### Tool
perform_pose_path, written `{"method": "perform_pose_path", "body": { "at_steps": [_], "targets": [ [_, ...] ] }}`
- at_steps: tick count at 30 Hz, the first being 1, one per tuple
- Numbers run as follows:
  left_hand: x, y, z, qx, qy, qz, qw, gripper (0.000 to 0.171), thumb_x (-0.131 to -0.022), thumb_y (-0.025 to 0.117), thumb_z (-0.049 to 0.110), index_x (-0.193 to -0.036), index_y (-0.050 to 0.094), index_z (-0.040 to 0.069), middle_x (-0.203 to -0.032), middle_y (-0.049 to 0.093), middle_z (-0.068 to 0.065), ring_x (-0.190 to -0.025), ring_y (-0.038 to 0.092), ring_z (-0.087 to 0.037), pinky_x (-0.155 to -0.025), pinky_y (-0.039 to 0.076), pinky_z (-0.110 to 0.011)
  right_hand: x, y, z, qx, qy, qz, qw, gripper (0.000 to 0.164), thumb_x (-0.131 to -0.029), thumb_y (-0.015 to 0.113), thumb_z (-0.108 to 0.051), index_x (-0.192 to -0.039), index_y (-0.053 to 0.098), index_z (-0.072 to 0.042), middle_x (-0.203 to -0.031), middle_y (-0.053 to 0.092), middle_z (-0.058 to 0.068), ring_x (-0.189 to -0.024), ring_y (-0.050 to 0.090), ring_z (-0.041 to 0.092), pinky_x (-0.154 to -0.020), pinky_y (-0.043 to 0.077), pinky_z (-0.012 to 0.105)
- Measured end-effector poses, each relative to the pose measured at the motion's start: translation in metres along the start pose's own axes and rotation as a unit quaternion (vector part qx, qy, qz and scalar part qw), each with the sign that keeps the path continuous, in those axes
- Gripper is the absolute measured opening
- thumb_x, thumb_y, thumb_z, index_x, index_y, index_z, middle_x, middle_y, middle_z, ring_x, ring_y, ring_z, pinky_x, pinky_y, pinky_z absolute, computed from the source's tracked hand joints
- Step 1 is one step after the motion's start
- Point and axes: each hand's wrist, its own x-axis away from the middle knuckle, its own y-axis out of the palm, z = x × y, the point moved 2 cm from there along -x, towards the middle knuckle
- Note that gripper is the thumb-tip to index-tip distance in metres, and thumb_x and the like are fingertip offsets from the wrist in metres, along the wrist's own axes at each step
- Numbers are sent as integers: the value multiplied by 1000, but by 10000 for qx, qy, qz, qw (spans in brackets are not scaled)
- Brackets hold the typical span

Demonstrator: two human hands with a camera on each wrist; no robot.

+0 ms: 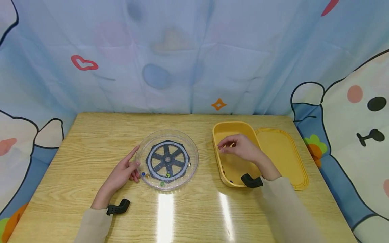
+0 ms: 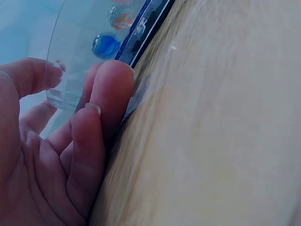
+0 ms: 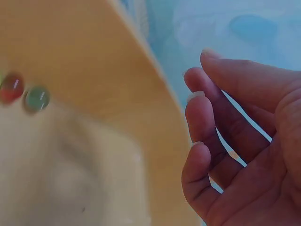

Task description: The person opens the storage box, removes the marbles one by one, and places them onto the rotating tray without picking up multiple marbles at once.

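Observation:
My left hand (image 1: 121, 173) is at the left edge of a clear round dish (image 1: 193, 145), its thumb over the rim and other fingers against the outer wall. Inside lie several glass marbles: a blue one (image 2: 106, 46), an amber one (image 1: 147, 176) and a green one (image 1: 162, 184) among them. A dark wheel shape with spokes (image 1: 167, 159) shows in the dish's middle. Over a yellow container (image 1: 235, 125), my right hand (image 1: 241, 146) hovers with loosely bent fingers and nothing visible between them. A red marble (image 3: 12, 88) and a green marble (image 3: 37, 98) lie in that container.
A flat yellow lid or tray (image 1: 281, 155) lies against the container's right side. Everything stands on a wooden table (image 1: 106, 131). Behind its far edge hangs a light blue patterned curtain (image 1: 182, 67). Each wrist wears a black camera mount (image 1: 118, 207).

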Motion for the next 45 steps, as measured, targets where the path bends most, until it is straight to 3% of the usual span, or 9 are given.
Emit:
{"method": "perform_pose_path", "body": {
  "at_steps": [8,14,20,31,45],
  "targets": [
    [-2,0,-1,65,54,-72,9999,62,-106,48,14,-161,20,26,-72,63,-19,-56,64,-25,-56,59,-38,-1,1,25,-325,700,-1013,9919,14,-86,78,-7,-98,76,-2,-88,73,6,-80,65,20,-70,54,27],
    [-2,0,-1,70,27,-50,10000,62,-106,48,14,-161,20,24,-71,62,-19,-56,63,-24,-55,59,-37,-4,9,37,-547,666,-1781,9802,15,-83,78,0,-97,73,4,-86,73,9,-80,68,20,-74,57,28],
    [-2,0,-1,59,31,-44,10000,62,-106,48,14,-161,20,24,-71,62,-19,-56,64,-24,-55,59,-37,-7,15,42,-247,536,-2225,9732,14,-81,81,-5,-90,73,1,-79,69,3,-71,63,13,-67,53,24],
    [-1,0,-1,88,17,-57,9999,62,-106,48,15,-161,20,26,-72,62,-19,-56,64,-26,-56,59,-38,-10,22,39,632,682,-2203,9710,14,-75,85,-6,-74,71,-8,-66,60,-6,-63,52,10,-58,44,24],
    [-1,0,0,96,46,-57,9999,62,-107,48,14,-161,20,26,-71,62,-19,-56,64,-25,-56,59,-37,-9,18,41,357,705,-2095,9746,8,-79,83,-10,-83,77,-7,-73,68,-4,-67,57,9,-62,48,23]
  ]
}}
